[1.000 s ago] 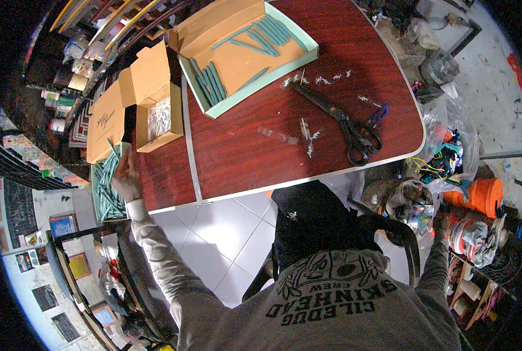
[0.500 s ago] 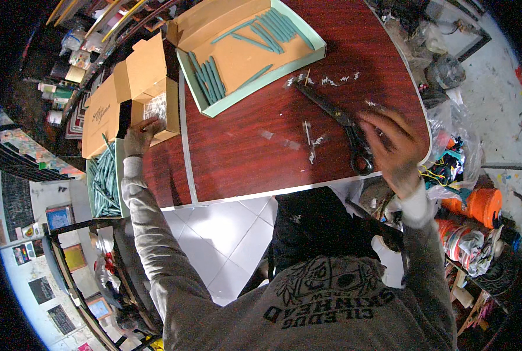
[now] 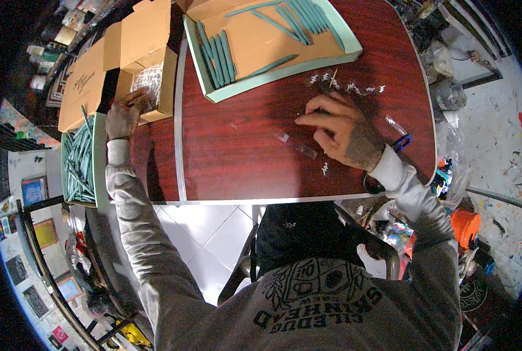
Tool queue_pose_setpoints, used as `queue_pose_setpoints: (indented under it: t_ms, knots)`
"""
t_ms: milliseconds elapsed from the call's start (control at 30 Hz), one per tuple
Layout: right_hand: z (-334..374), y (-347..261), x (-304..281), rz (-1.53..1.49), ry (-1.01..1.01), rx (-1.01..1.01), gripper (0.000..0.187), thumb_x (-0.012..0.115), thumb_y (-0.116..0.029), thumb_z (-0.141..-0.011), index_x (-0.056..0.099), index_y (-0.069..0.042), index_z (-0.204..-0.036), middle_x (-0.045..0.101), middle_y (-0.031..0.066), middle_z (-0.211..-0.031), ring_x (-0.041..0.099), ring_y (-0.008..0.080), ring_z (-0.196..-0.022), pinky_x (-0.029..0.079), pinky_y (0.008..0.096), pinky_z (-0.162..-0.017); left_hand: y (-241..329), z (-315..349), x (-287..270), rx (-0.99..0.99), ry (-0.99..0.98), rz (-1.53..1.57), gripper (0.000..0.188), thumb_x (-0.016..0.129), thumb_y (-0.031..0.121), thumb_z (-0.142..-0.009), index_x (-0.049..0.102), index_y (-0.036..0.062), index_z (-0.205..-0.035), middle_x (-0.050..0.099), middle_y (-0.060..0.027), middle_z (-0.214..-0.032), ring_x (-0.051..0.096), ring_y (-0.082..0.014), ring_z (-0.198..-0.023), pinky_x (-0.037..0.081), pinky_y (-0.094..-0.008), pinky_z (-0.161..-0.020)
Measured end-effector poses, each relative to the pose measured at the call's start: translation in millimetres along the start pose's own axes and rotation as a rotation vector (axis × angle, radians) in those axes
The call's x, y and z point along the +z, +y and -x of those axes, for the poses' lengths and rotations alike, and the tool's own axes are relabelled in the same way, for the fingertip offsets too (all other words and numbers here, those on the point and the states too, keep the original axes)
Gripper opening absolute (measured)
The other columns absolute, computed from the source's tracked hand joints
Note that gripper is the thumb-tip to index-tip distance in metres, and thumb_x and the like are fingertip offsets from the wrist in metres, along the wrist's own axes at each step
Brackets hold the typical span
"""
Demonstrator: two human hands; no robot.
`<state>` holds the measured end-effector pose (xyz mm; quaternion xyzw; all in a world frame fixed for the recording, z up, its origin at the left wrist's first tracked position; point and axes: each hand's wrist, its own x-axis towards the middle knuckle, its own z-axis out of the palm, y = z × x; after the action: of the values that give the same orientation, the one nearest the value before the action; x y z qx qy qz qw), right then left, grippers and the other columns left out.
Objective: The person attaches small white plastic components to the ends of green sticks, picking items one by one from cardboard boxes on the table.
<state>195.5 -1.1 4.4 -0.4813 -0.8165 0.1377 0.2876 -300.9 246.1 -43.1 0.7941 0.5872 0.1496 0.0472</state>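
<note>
The left hand [image 3: 123, 116] bends half-closed fingers over the lip of a small carton [image 3: 166, 96], fingertips at the white pieces [image 3: 150, 79] inside; whether it has hold of one, I cannot tell. Those pieces look light, thin and fairly stiff, perhaps slippery, and best pinched singly at mid-length. They lie just beyond the left fingers, well left of the right hand [image 3: 345, 128]. That hand hovers over the table, fingers loosely curled and parted; any small thing in its grip is unclear. White zigzag scraps [image 3: 360, 89] lie just beyond it. Farther off, between the hands, a mint tray [image 3: 284, 71] holds teal sticks [image 3: 305, 23].
</note>
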Motion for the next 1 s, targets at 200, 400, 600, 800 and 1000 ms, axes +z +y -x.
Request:
queue_pose_setpoints:
  t_ms: [200, 400, 600, 800, 1000]
  knots:
    - [-9.0, 1.5, -23.0, -0.321, 0.112, 0.21, 0.019, 0.065, -0.002, -0.088, 0.068, -0.002, -0.106, 0.065, 0.0133, -0.097, 0.064, 0.0276, -0.093, 0.05, 0.0341, -0.087, 39.6, 6.4, -13.7, -0.026, 0.001, -0.077, 0.032, 0.064, 0.037, -0.086, 0.074, 0.0309, -0.116, 0.073, -0.0188, -0.103, 0.07, -0.0399, -0.096, 0.055, -0.0457, -0.083]
    - [-13.8, 10.5, 13.2, 0.147, 0.03, -0.014, 0.013, 0.066, -0.004, -0.082, 0.062, -0.004, -0.094, 0.059, 0.0102, -0.094, 0.057, 0.0318, -0.095, 0.049, 0.0427, -0.083, 46.6, 8.7, -12.0, -0.034, 0.054, 0.078, 0.033, 0.061, 0.04, -0.089, 0.075, 0.0276, -0.116, 0.073, -0.0175, -0.105, 0.07, -0.0393, -0.097, 0.056, -0.0438, -0.085]
    - [-24.7, 3.0, 7.9, 0.225, -0.088, -0.03, 0.014, 0.065, -0.001, -0.078, 0.059, -0.004, -0.09, 0.058, 0.0086, -0.091, 0.058, 0.0275, -0.093, 0.048, 0.0373, -0.082, 64.9, 10.4, -24.4, -0.177, -0.093, -0.051, 0.037, 0.06, 0.034, -0.093, 0.066, 0.0257, -0.128, 0.071, -0.0079, -0.117, 0.071, -0.0307, -0.093, 0.058, -0.0442, -0.078]
    - [-17.1, 17.6, -14.5, -0.576, -0.005, 0.245, 0.012, 0.069, -0.005, -0.082, 0.059, -0.007, -0.09, 0.057, 0.0016, -0.091, 0.055, 0.0128, -0.087, 0.047, 0.0279, -0.08, 63.8, 13.9, -20.5, -0.125, -0.006, -0.121, 0.036, 0.058, 0.035, -0.094, 0.066, 0.0254, -0.128, 0.071, -0.0082, -0.117, 0.071, -0.0312, -0.094, 0.058, -0.0446, -0.078]
    - [-7.9, -3.9, -35.4, -0.423, -0.053, 0.353, 0.01, 0.069, -0.009, -0.088, 0.064, -0.004, -0.095, 0.065, 0.0073, -0.092, 0.064, 0.0185, -0.091, 0.051, 0.0309, -0.084, 60.9, 13.2, -17.3, -0.115, 0.032, -0.15, 0.035, 0.056, 0.036, -0.095, 0.067, 0.025, -0.127, 0.071, -0.0085, -0.118, 0.07, -0.0316, -0.095, 0.057, -0.045, -0.079]
